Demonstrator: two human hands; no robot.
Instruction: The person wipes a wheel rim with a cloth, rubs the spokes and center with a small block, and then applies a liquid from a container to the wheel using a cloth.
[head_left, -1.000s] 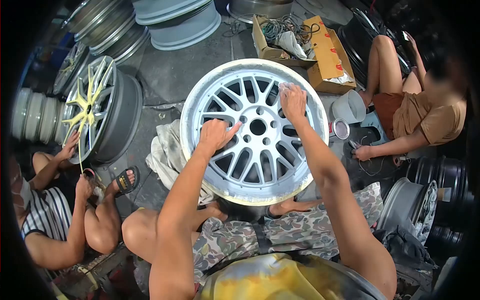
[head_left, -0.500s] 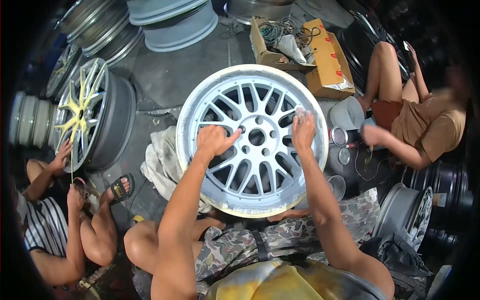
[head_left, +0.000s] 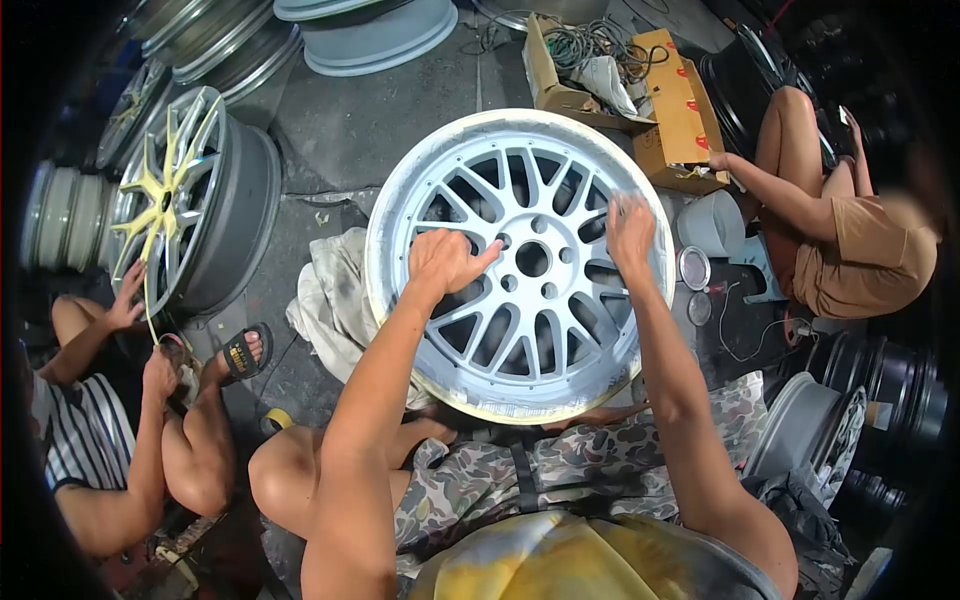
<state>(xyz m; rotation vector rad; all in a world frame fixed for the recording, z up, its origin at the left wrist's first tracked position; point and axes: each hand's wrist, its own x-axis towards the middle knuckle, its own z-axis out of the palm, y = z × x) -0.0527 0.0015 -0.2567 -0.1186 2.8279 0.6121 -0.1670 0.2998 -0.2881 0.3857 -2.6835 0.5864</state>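
A pale grey multi-spoke wheel rim rests tilted against my knees, face up. My left hand grips the spokes left of the hub, thumb pointing at the centre hole. My right hand presses a small pale pad, mostly hidden under the fingers, against the spokes at the right side of the rim. A whitish cloth lies under the rim's left edge.
A person in a striped top at the left peels yellow tape from a yellow-spoked rim. A person in brown at the right reaches toward a cardboard box. Stacked rims stand behind. A white cup and small tins sit right of my rim.
My right hand slid from the rim's upper spokes down to its right side. My left hand kept its grip. The person at the right stretched an arm toward the box.
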